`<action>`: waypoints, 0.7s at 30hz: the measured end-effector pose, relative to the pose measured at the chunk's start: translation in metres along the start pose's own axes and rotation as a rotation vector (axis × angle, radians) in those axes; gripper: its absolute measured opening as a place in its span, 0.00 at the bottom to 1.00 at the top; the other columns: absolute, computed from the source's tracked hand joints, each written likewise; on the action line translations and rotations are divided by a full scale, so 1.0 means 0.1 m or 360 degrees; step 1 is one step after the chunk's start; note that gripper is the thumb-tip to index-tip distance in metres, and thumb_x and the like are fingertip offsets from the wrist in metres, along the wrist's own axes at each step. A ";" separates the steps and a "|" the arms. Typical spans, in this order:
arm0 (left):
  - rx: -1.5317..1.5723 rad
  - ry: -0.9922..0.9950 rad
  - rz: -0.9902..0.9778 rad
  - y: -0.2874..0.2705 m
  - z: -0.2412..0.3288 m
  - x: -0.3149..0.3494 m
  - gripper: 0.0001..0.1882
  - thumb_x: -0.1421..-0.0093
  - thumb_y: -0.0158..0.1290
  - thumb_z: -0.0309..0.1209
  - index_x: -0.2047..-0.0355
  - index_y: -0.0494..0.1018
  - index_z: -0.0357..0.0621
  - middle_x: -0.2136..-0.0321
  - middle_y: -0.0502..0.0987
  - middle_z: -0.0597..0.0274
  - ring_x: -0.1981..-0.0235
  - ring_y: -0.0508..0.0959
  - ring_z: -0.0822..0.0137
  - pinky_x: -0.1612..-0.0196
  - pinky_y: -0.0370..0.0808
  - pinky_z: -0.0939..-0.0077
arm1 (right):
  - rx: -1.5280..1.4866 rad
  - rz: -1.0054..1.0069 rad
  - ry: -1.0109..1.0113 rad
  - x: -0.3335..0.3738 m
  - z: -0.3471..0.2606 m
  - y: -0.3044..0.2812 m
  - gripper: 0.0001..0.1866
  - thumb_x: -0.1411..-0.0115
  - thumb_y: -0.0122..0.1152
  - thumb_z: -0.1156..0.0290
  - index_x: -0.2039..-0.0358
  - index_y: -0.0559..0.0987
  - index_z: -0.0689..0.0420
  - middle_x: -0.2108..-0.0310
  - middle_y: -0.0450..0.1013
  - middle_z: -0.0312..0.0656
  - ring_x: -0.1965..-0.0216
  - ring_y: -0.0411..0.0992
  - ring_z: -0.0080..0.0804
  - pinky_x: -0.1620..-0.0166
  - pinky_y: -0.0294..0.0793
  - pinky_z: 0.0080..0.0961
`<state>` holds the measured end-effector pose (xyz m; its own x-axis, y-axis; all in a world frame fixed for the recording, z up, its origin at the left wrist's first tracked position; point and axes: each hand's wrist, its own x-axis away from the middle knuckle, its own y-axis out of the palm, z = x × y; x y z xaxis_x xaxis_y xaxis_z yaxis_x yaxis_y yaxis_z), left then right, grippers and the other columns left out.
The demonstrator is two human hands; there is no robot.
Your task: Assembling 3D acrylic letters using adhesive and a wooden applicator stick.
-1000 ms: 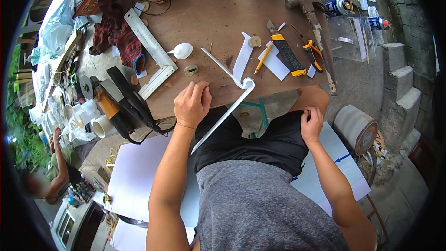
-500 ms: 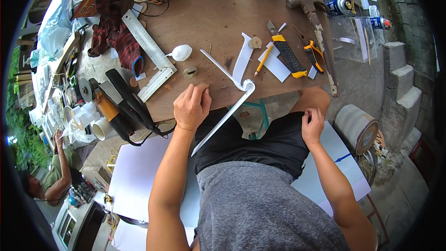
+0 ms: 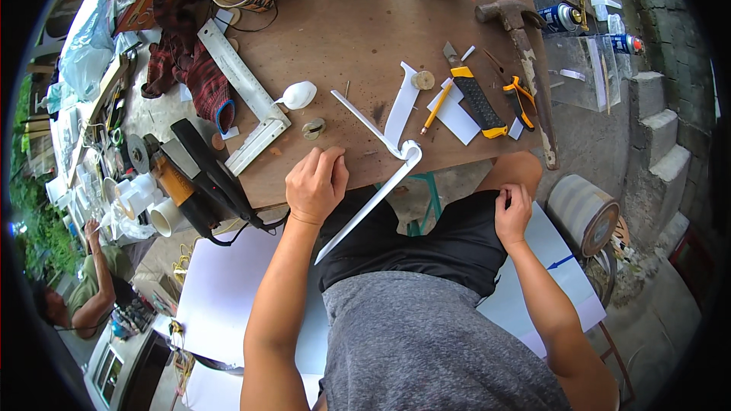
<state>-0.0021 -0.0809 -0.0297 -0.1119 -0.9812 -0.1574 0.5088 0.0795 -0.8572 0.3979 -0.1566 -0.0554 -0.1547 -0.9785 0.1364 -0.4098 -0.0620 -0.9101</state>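
Note:
My left hand [image 3: 317, 185] rests at the table's near edge, its fingers curled into a loose fist with nothing visible in them. On my bare right knee and the black shorts lies my right hand [image 3: 514, 209], fingers bent in and holding nothing I can see. Between them, a bent white plastic strip [image 3: 365, 202] with a curled end reaches over the table edge above my lap. A wider white strip piece [image 3: 400, 103] lies against its curl. Near my left hand are a small round wooden disc [image 3: 313, 129] and a white squeeze bottle [image 3: 298, 94].
Right on the table: a pencil [image 3: 435, 109], a utility knife [image 3: 478, 99], pliers [image 3: 519, 100] and a hammer [image 3: 525, 61]. Left: a metal square [image 3: 240, 72] and an angle grinder [image 3: 171, 175]. A striped bucket [image 3: 585, 213] stands beside my right leg. Another person [image 3: 95, 278] is at far left.
The view has shifted slightly, so the table things sit a little lower and to the right. Both hands keep their places and poses.

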 end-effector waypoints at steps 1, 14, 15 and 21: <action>0.0001 -0.0001 0.0000 0.00 0.00 0.00 0.07 0.42 0.58 0.22 0.64 0.74 0.45 0.76 0.72 0.60 0.78 0.75 0.57 0.74 0.72 0.64 | 0.0000 0.0001 0.0002 0.00 0.00 0.00 0.03 0.43 0.60 0.76 0.66 0.79 0.57 0.70 0.72 0.42 0.67 0.72 0.47 0.60 0.69 0.40; 0.0008 -0.0035 0.0067 0.00 0.03 -0.01 0.05 0.41 0.58 0.25 0.65 0.76 0.46 0.75 0.74 0.57 0.76 0.77 0.52 0.73 0.74 0.60 | -0.0061 0.0117 -0.0037 0.00 -0.03 0.01 0.04 0.44 0.62 0.75 0.67 0.79 0.55 0.68 0.75 0.44 0.64 0.73 0.51 0.59 0.70 0.42; 0.0012 -0.0025 0.0069 -0.02 0.02 0.00 0.05 0.41 0.58 0.24 0.64 0.76 0.45 0.74 0.74 0.56 0.76 0.77 0.52 0.72 0.74 0.59 | -0.0110 0.0119 -0.0029 0.01 -0.02 0.04 0.04 0.44 0.62 0.75 0.67 0.79 0.55 0.67 0.75 0.44 0.63 0.73 0.51 0.58 0.71 0.42; 0.0047 -0.0014 0.0053 0.02 0.02 0.00 0.05 0.40 0.57 0.24 0.63 0.75 0.45 0.74 0.74 0.55 0.75 0.77 0.50 0.72 0.73 0.59 | -0.0443 0.0254 0.0056 0.03 0.04 -0.07 0.03 0.41 0.61 0.78 0.66 0.79 0.58 0.69 0.74 0.44 0.70 0.74 0.43 0.65 0.72 0.36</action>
<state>0.0000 -0.0814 -0.0303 -0.0871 -0.9796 -0.1812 0.5370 0.1071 -0.8367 0.4033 -0.1602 -0.0504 -0.2658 -0.9638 0.0184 -0.6073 0.1526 -0.7797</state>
